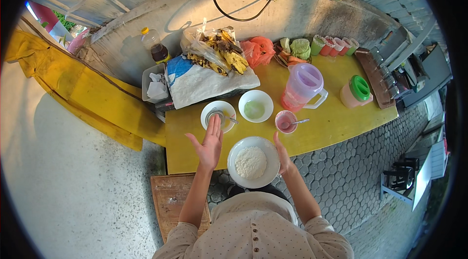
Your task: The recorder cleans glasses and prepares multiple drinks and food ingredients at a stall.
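Note:
A white bowl [269, 154] heaped with white flour sits at the front edge of a yellow table [331, 122]. My right hand [282, 154] rests against the bowl's right rim, fingers around its side. My left hand [210, 143] hovers open just left of the bowl, palm turned inward, fingers spread, holding nothing. Just beyond my left hand stands a white bowl [218, 114] with a small metal cup and spoon in it. Next to it is a white bowl [256, 105] with pale green liquid.
A pink cup [285, 121] with a spoon, a pink lidded jug [302, 86], a green-lidded container [357, 91], a bag of bananas [219, 54] on a white sack, an oil bottle [155, 45], vegetables and cups line the table. A wooden board [170, 200] lies below left.

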Tool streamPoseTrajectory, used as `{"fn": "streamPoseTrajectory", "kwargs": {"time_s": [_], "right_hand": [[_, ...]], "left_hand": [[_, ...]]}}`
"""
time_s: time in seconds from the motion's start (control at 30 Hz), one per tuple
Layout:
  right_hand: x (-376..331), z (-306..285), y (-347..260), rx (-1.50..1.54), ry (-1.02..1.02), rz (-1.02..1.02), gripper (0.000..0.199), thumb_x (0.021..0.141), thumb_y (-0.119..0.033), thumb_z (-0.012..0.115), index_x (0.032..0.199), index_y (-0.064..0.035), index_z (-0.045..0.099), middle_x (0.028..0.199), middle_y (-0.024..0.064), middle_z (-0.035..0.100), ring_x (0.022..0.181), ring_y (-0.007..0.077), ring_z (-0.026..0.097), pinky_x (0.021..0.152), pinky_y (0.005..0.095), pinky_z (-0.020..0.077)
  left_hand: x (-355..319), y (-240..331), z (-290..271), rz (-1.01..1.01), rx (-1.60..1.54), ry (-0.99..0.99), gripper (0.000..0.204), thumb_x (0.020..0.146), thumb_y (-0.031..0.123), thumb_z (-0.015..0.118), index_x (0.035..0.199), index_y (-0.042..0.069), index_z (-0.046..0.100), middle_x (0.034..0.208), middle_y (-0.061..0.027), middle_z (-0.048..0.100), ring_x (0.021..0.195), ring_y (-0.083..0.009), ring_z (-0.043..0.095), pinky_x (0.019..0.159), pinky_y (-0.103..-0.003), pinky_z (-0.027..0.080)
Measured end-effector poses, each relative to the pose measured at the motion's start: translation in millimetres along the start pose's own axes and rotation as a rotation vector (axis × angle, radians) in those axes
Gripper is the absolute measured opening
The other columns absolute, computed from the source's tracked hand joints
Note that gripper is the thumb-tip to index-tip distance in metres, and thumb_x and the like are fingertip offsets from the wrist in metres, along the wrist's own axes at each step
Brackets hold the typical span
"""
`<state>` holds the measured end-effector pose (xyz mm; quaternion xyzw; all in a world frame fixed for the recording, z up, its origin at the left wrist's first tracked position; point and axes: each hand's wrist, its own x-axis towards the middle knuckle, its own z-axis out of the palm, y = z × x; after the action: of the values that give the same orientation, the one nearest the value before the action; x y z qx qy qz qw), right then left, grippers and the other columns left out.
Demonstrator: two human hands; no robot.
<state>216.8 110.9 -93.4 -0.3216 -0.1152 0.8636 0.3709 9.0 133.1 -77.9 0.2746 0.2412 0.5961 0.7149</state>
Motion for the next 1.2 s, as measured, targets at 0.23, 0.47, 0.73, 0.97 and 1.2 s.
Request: {"fn": "streamPoseTrajectory", "kwargs": {"time_s": [0.23,0.47,0.73,0.97,1.2], "right_hand": [[5.2,-7.3,-1.7,-0.029,-0.027,0.026,0.071,0.084,-0.060,0.026,0.119,-0.0010,0.043,0.114,0.0128,0.051,0.103,0.0222,0.051,0.088,0.0355,0.0415],[1.3,-4.5,-7.1,-0.054,0.025,0.019,0.070,0.084,-0.060,0.027,0.116,0.0004,0.046,0.112,0.0128,0.053,0.101,0.0221,0.053,0.086,0.0347,0.0421],[12.1,-19.7,-1.0,-0.069,0.058,0.036,0.066,0.086,-0.056,0.028,0.116,0.0002,0.046,0.112,0.0129,0.053,0.099,0.0211,0.053,0.086,0.0334,0.0425],[23.1,-28.6,3.6,-0.130,0.076,0.013,0.063,0.086,-0.055,0.033,0.117,-0.0010,0.045,0.110,0.0116,0.053,0.098,0.0196,0.053,0.084,0.0325,0.0430],[10.8,-15.7,-7.9,-0.149,0.096,-0.007,0.067,0.082,-0.060,0.035,0.106,-0.0009,0.054,0.100,0.0108,0.058,0.089,0.0192,0.057,0.079,0.0323,0.0458]], "left_hand": [[-2.8,-3.1,-6.3,0.017,0.154,0.009,0.097,0.072,0.075,0.002,0.136,0.002,0.006,0.143,-0.0115,0.005,0.132,-0.0211,0.000,0.105,-0.036,-0.003],[-0.4,5.3,-0.2,0.037,0.499,-0.039,0.091,0.074,0.071,-0.004,0.137,0.005,0.004,0.143,-0.0096,0.005,0.132,-0.0212,0.001,0.105,-0.035,-0.002],[-10.4,-2.5,7.4,0.090,0.825,-0.119,0.088,0.076,0.068,-0.004,0.136,0.005,0.002,0.143,-0.0091,0.001,0.132,-0.0210,0.000,0.105,-0.035,-0.003],[-14.2,-6.9,37.0,-0.028,1.102,-0.148,0.084,0.078,0.065,-0.001,0.136,0.005,0.001,0.143,-0.0098,0.002,0.132,-0.0211,0.000,0.105,-0.035,-0.004],[-18.1,-16.6,22.9,0.065,1.028,-0.141,0.079,0.082,0.062,0.001,0.136,0.004,0.002,0.143,-0.0103,0.004,0.132,-0.0207,0.004,0.105,-0.036,0.003]]}}
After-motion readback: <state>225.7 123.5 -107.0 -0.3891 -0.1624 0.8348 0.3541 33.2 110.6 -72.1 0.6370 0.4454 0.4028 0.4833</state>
